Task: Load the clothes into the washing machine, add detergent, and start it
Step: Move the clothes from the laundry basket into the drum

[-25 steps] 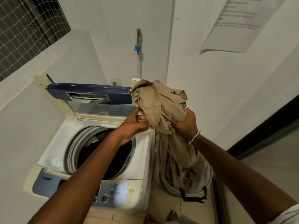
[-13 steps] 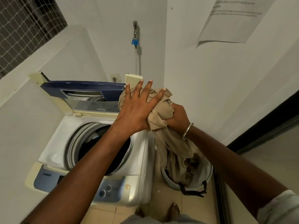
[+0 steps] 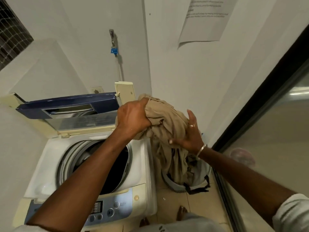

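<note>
**Beside the open washer, a beige bundle in both hands**

Above the right edge of the top-loading washing machine (image 3: 142, 164) we hold a bunched beige garment (image 3: 167, 119) in the air. Our left hand (image 3: 132, 119) grips its upper left part, its fingers (image 3: 142, 108) curled tight into the cloth. Our right hand (image 3: 189, 136) cups the bundle from the right and below, thumb pressed into the fabric. Its fingers (image 3: 190, 116) reach up round the far side, one fingertip showing above the folds. A ring (image 3: 192, 125) sits on that hand and a metal bangle (image 3: 201, 149) on its wrist.

The garment's lower part hangs down into the grey laundry basket (image 3: 177, 186), which stands on the tiled floor just beside the machine's right side. None of the cloth lies in the drum (image 3: 120, 164), whose dark opening shows under our left forearm. The blue lid (image 3: 66, 104) stands folded up at the back. Nearest us is the control panel (image 3: 117, 208) with its round buttons.

On the wall behind, a tap with a blue fitting (image 3: 113, 51) hangs above the machine, and a printed paper notice (image 3: 205, 19) is stuck higher up on the right. A dark-framed glass door (image 3: 275, 131) runs along our right side.
</note>
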Demonstrator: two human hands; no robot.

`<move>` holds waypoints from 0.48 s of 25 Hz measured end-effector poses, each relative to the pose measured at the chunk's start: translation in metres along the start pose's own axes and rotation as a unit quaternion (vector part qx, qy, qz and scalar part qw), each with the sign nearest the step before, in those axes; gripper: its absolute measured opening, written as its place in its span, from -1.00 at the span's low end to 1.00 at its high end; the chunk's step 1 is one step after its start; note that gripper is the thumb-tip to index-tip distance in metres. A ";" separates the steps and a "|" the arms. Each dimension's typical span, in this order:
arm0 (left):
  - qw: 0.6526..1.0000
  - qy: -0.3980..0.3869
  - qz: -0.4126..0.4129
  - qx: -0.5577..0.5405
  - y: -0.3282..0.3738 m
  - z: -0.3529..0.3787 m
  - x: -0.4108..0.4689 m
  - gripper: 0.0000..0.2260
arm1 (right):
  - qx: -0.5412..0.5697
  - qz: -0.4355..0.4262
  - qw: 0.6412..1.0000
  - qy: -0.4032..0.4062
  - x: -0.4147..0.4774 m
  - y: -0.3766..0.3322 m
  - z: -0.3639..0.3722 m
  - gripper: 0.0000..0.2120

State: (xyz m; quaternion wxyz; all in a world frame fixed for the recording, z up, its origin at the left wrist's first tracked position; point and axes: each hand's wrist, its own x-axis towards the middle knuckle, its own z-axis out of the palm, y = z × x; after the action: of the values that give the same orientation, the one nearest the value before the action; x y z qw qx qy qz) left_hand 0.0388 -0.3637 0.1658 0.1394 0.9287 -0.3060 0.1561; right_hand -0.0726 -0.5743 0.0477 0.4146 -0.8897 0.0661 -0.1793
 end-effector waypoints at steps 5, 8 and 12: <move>0.979 0.025 -0.140 -0.145 0.003 -0.022 -0.003 -0.51 | 0.038 0.226 0.973 0.010 -0.046 0.052 0.045 0.36; 0.956 0.040 -0.166 -0.239 -0.003 -0.024 -0.007 -0.58 | 0.090 0.339 0.936 0.037 -0.013 0.030 0.055 -0.21; 0.890 0.052 -0.244 -0.383 -0.022 -0.014 -0.021 -0.69 | 0.136 0.376 0.900 0.172 0.032 0.001 0.032 -0.75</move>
State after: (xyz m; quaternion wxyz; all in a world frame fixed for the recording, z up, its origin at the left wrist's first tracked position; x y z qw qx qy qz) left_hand 0.0332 -0.3307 0.1669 0.5333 0.8395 -0.0980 0.0358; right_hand -0.0307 -0.5605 0.0369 0.5506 -0.6886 0.4411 -0.1677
